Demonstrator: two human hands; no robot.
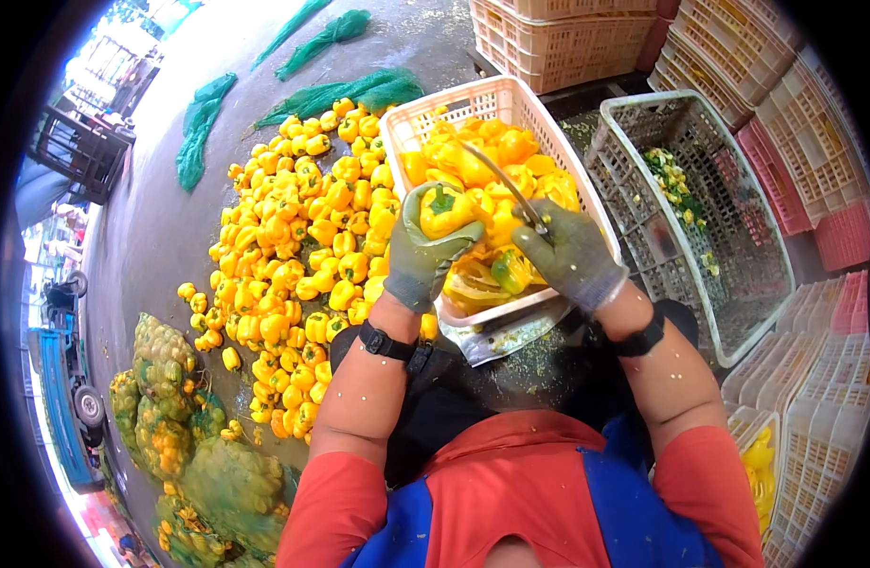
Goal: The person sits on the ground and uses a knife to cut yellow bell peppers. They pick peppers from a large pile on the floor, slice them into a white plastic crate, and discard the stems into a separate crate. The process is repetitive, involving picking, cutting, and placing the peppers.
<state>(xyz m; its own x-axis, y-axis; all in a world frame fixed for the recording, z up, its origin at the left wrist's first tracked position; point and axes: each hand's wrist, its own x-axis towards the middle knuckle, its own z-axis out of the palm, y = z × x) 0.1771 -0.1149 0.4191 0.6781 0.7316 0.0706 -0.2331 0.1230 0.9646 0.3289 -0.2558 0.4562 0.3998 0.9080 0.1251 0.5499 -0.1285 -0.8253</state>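
Observation:
My gloved left hand (428, 248) holds a yellow bell pepper (445, 213), its green stem facing up. In my gloved right hand (573, 248) is a knife (502, 177), its narrow blade slanting up and left over the crate. Below both hands stands a pale plastic crate (502, 89) holding cut yellow peppers (477, 160). One piece near its close end, a green-and-yellow pepper (511, 271), lies among hollowed halves. A white cloth (502, 341) flecked with seeds lies under the crate's near edge. The grip on the knife handle is mostly hidden by my fingers.
Whole yellow peppers (285, 248) are heaped on the floor at left. Filled mesh sacks (214, 483) lie nearer; green nets (349, 92) lie beyond. On my right, a grey crate (697, 284) holds green-and-pale trimmings (676, 184). Stacked crates (562, 46) stand behind. A blue vehicle (58, 405) is far left.

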